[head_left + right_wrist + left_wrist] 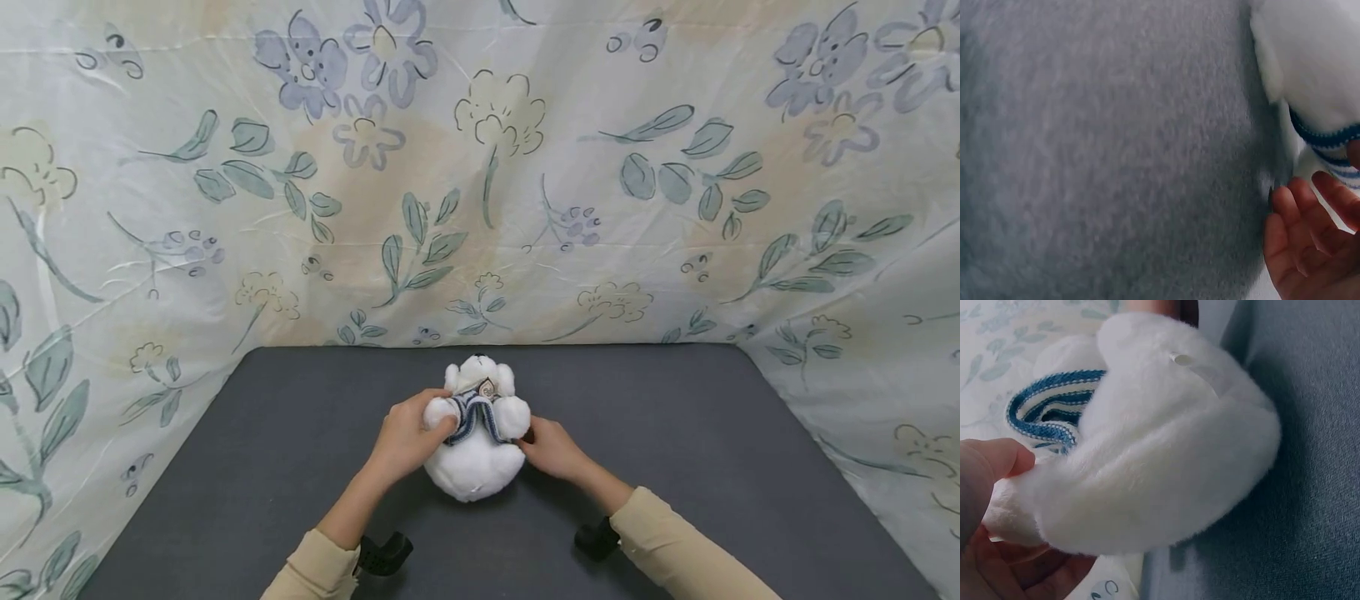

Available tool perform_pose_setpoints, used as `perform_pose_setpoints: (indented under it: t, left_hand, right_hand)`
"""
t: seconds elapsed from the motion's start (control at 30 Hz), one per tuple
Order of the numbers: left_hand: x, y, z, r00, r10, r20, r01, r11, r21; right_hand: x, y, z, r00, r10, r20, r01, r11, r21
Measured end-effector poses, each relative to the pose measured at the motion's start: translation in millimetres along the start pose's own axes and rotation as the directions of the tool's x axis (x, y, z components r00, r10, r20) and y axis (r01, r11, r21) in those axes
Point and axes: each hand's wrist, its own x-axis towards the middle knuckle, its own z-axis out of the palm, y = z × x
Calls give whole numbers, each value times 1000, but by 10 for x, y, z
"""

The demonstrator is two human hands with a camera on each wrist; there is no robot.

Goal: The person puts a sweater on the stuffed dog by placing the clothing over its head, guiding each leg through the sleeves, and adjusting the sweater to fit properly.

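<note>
A white plush bear (pixel 471 475) sits in the middle of the dark table, face tipped up, wearing a blue-and-white striped knit scarf (pixel 474 414). My left hand (pixel 408 437) grips its arm on the left side, thumb in front and fingers behind. In the left wrist view, the plush bear's furry underside (pixel 1166 450) fills the middle, with a small white loop (pixel 1180 359) on it. My right hand (pixel 557 450) holds the bear's other side below the arm; in the right wrist view, thumb and fingers (pixel 1300 215) meet the striped cloth (pixel 1329 140).
The dark grey tabletop (pixel 300 433) runs back to a floral-print curtain (pixel 525 183) behind and along both sides. Black wrist devices (pixel 385 554) sit under both forearms, by the beige cuffs.
</note>
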Motion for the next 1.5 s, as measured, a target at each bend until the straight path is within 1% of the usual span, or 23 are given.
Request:
perform_pose_setpoints:
  t: [0.1, 0.2, 0.23, 0.3, 0.37, 0.43, 0.5, 0.57, 0.63, 0.73, 0.8, 0.87, 0.93, 0.97, 1.03, 1.07, 1.1, 1.17, 1.3, 1.37, 1.43, 1.47, 1.5]
  left_hand:
    - [-4, 12, 20, 1000, 16, -7, -16, 999, -44]
    - [-11, 36, 32, 1000, 23, -15, -24, 996, -84]
    - [-11, 45, 33, 1000, 22, -16, -23, 995, -101]
    - [-10, 56, 37, 1000, 20, -17, -22, 990, -141]
    - [-2, 61, 40, 999, 26, -20, -29, 982, -185]
    - [11, 53, 44, 999, 39, -18, -43, 970, -239]
    - [23, 44, 43, 998, 57, -10, -57, 954, -294]
    - [36, 31, 42, 997, 70, 10, -62, 933, -355]
    - [49, 18, 42, 996, 72, 44, -47, 908, -417]
    - [67, 3, 49, 992, 67, 105, -8, 876, -481]
    - [73, -4, 52, 987, 66, 149, 18, 866, -500]
    - [78, -16, 60, 980, 78, 183, 25, 863, -504]
    - [78, -36, 72, 973, 94, 210, 26, 861, -507]
    - [79, -47, 78, 970, 106, 221, 23, 858, -513]
    - [82, -65, 88, 964, 125, 236, 17, 852, -524]
    - [84, -74, 93, 962, 130, 239, 16, 850, -526]
    - [88, -74, 92, 962, 132, 239, 13, 852, -523]
    - [100, -68, 85, 966, 118, 228, 15, 862, -506]
    - [143, -43, 76, 981, 64, 181, 30, 881, -472]
    - [168, -11, 63, 985, 54, 161, 31, 873, -486]
    - [175, 86, 8, 987, 57, 149, 23, 873, -487]
    - [174, 144, -26, 988, 57, 146, 21, 875, -484]
    - [168, 209, -65, 988, 61, 141, 16, 872, -489]
  right_hand:
    - [-12, -12, 2, 1000, 3, -4, -3, 1000, 2]
    - [-25, 1, -24, 1000, 1, 8, -1, 999, 50]
    - [-28, 8, -39, 1000, 2, 27, -4, 996, 86]
    - [-33, 24, -73, 996, 16, 92, -32, 984, 175]
    - [-38, 41, -109, 986, 24, 167, -70, 960, 273]
    - [-49, 50, -148, 971, 33, 237, -120, 924, 363]
    - [-62, 55, -182, 957, 29, 288, -155, 891, 427]
    - [-78, 46, -216, 948, 8, 318, -170, 859, 483]
    - [-88, 29, -246, 943, -12, 332, -173, 834, 524]
    - [-97, 0, -290, 938, -46, 344, -193, 756, 626]
    - [-98, -13, -319, 938, -53, 343, -211, 697, 685]
    - [-100, -12, -348, 938, -67, 341, -223, 636, 739]
    - [-103, -2, -372, 942, -71, 327, -219, 607, 764]
    - [-105, 5, -381, 946, -69, 315, -211, 608, 766]
    - [-110, 19, -394, 953, -69, 294, -191, 618, 763]
    - [-112, 22, -398, 957, -67, 284, -181, 626, 759]
    - [-114, 24, -402, 961, -61, 269, -168, 645, 746]
    - [-114, 18, -406, 970, -43, 239, -144, 689, 710]
    - [-109, -27, -413, 987, 15, 160, -108, 798, 593]
    - [-111, -59, -415, 993, 34, 113, -89, 848, 522]
    - [-112, -87, -416, 997, 41, 67, -67, 890, 452]
    - [-127, -141, -442, 998, 32, 48, -48, 911, 410]
    - [-127, -149, -441, 1000, 17, 26, -25, 931, 363]
